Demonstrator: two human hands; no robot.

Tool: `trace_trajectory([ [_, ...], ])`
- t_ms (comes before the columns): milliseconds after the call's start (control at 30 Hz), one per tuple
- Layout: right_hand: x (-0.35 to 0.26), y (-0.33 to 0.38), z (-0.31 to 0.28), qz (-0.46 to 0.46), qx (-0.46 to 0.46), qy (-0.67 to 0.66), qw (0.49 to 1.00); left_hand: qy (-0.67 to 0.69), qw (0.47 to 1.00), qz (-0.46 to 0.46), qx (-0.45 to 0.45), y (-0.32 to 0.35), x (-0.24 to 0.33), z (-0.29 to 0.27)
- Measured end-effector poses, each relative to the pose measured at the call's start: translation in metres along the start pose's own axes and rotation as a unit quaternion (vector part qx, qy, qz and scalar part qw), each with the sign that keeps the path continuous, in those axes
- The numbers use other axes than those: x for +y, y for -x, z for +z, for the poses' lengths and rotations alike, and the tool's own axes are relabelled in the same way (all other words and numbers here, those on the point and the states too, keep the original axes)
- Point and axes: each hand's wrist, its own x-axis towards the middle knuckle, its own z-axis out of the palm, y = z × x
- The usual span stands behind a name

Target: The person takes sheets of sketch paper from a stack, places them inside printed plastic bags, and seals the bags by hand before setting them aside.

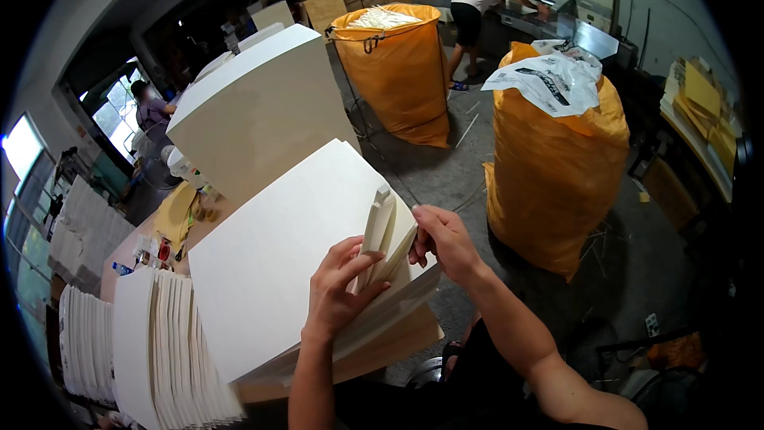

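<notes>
A folded piece of cream paper (379, 227) stands up over the near right part of a stack of large white sheets (270, 239). My left hand (341, 280) grips its left side, thumb and fingers closed round it. At the paper's right edge my right hand (444, 240) is pinched closed, its fingertips on that edge. Several layers or folds show in the paper, and its lower part is partly covered by my left hand. Both hands are above the corner of the stack.
Behind rises a taller white stack (255, 103). Bundles of folded paper (171, 342) stand at the left, near yellow paper (175, 215) and small items. Two orange sacks (398, 72) are on the floor, one topped by a white plastic bag (549, 84). A co-worker (481, 0) bends at a machine.
</notes>
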Motion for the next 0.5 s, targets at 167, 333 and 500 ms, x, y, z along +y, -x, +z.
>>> trace_trajectory([
  [167,0.017,0.026,-0.005,-0.396,0.143,0.460,0.782,-0.006,1.000,0.008,0.003,-0.002,0.004,-0.003],
  [333,0.030,0.032,-0.015,-0.273,-0.155,0.530,0.788,-0.137,0.986,0.080,-0.044,0.003,-0.004,0.002],
  [500,0.032,0.034,-0.021,-0.250,-0.160,0.526,0.797,-0.245,0.957,0.132,-0.087,0.006,0.007,0.003],
])
